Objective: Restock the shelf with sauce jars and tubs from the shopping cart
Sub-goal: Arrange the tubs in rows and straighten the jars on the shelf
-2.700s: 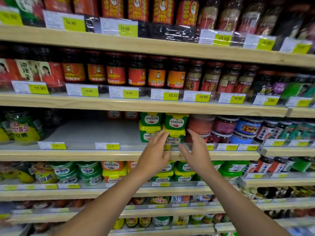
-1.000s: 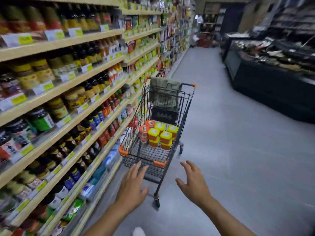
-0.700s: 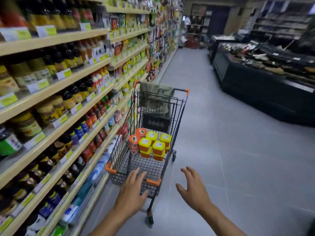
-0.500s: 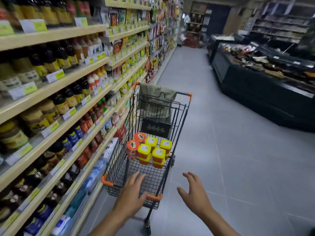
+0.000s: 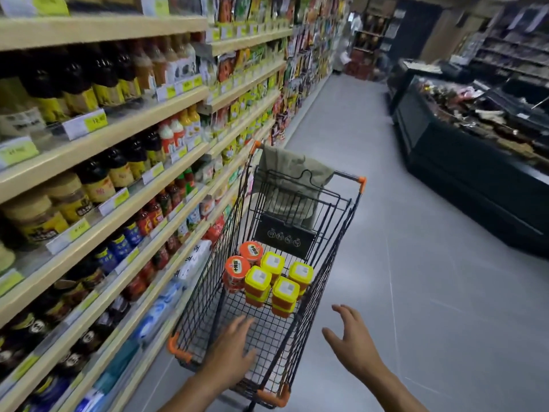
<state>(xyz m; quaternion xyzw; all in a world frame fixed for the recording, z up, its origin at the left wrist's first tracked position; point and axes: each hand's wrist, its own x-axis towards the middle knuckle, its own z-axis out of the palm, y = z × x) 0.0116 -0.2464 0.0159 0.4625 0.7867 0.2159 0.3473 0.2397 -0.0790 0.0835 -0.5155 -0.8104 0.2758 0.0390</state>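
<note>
The square yellow-lidded orange plastic sauce tubs are standing stacked two high in a tight cluster in the far half of the black wire shopping cart with orange corner bumpers. Just to their left, and touching them, two round orange-lidded sauce jars are standing upright.

Going left to right, the long wooden shelves packed with dark sauce bottles are running down the left of the aisle, and the cart is sitting close beside them. The left hand is reaching over the near rim with fingers spread and gripping nothing. The right hand is hovering outside the cart's right side, also spread wide and empty. A grey-green cloth is hanging over the cart's far end, and a dark display counter is lining the right of the aisle.

The risks, as I judge them: the tubs are sitting well forward of both hands, so a long lean over the rim is likely pushing the cart away on its wheels. The stacks are looking loose, and grabbing a top tub off-centre is liable to tip its neighbour or knock over a jar. The right hand is needing to clear the wire side first, or it is catching on the mesh.
</note>
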